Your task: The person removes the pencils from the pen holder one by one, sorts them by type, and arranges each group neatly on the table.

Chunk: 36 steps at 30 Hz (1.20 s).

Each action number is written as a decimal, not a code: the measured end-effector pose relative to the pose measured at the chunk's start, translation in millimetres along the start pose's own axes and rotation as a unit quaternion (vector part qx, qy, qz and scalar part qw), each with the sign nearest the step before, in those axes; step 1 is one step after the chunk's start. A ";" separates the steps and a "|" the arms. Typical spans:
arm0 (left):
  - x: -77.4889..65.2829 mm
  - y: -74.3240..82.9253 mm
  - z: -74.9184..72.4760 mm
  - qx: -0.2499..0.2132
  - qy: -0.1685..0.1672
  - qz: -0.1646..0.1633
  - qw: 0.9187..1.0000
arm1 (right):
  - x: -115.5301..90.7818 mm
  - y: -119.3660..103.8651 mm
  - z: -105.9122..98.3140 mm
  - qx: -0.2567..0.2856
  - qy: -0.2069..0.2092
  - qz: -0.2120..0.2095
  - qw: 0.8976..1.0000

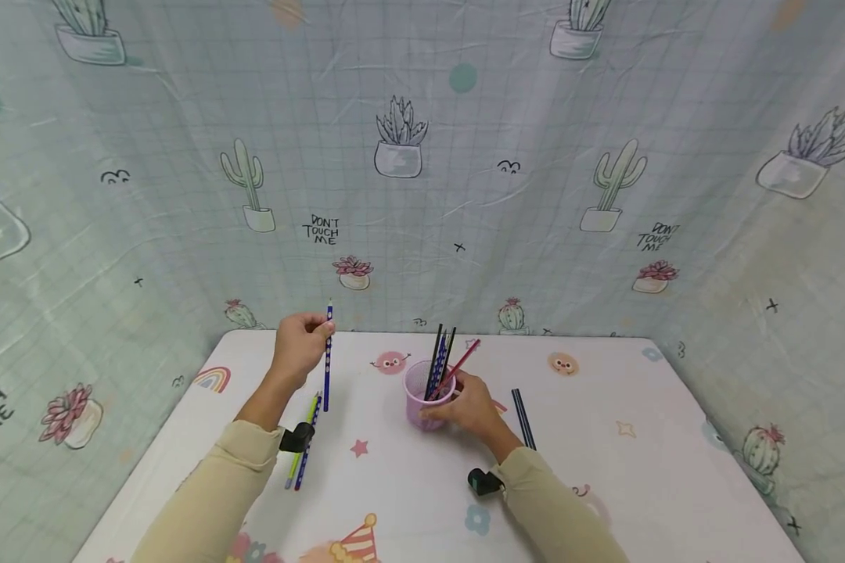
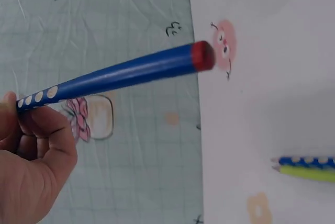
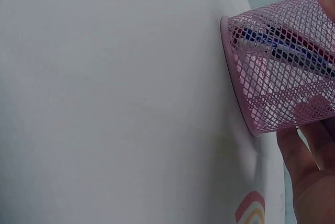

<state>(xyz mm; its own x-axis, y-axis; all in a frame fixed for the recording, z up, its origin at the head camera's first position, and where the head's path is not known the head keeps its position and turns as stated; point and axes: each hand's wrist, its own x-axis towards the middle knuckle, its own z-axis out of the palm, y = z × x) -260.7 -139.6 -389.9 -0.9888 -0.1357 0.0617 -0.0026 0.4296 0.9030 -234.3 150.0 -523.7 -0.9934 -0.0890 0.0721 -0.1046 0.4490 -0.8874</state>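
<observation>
My left hand [image 1: 301, 344] pinches a dark blue pencil [image 1: 327, 367] with pale dots, held near its top and standing upright above the table. In the left wrist view the red-tipped end of that blue pencil [image 2: 131, 72] points toward the camera. My right hand [image 1: 468, 403] grips a pink mesh pencil cup [image 1: 422, 410] around its side, thumb and fingers on opposite sides. Several pencils [image 1: 440, 367] lean inside the cup, dark ones, a blue dotted one and a red one slanting right. Through the mesh cup [image 3: 282, 93] in the right wrist view, their lower ends show.
A lime green pencil [image 1: 295, 461] and a blue dotted pencil [image 1: 307, 453] lie side by side below my left hand. Dark pencils [image 1: 524, 418] lie right of the cup, partly behind my right forearm. A patterned cloth backdrop [image 1: 458, 195] rises behind the white table [image 1: 408, 493].
</observation>
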 end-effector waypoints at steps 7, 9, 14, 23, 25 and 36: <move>4.1 -19.6 -12.7 0.061 -0.018 -0.011 0.998 | 1.5 -0.7 -0.6 0.002 0.001 0.011 1.000; 4.8 -24.4 -15.3 0.069 -0.019 -0.014 0.997 | 1.8 0.0 0.0 0.004 0.002 0.012 1.000; 5.5 -39.5 -22.8 0.083 -0.020 -0.032 0.996 | 1.9 0.0 0.5 0.006 0.003 0.011 1.000; 3.7 -70.0 -32.9 0.090 -0.033 -0.072 0.993 | 0.7 0.1 -0.4 0.007 0.006 0.009 1.000; 3.4 -76.6 -33.8 0.093 -0.034 -0.084 0.991 | 0.7 0.2 -0.3 0.006 0.007 0.008 1.000; -5.6 -105.0 -38.2 0.117 -0.039 -0.103 0.987 | -0.6 1.9 0.8 0.024 0.000 0.008 1.000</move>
<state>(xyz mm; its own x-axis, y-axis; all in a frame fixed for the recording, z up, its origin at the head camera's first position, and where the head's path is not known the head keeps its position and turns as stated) -249.3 -218.1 -468.8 -0.9723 -0.1760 -0.1541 -0.2298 0.5957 0.7696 -233.9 150.2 -525.8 -0.9950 -0.0815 0.0575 -0.0859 0.4078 -0.9090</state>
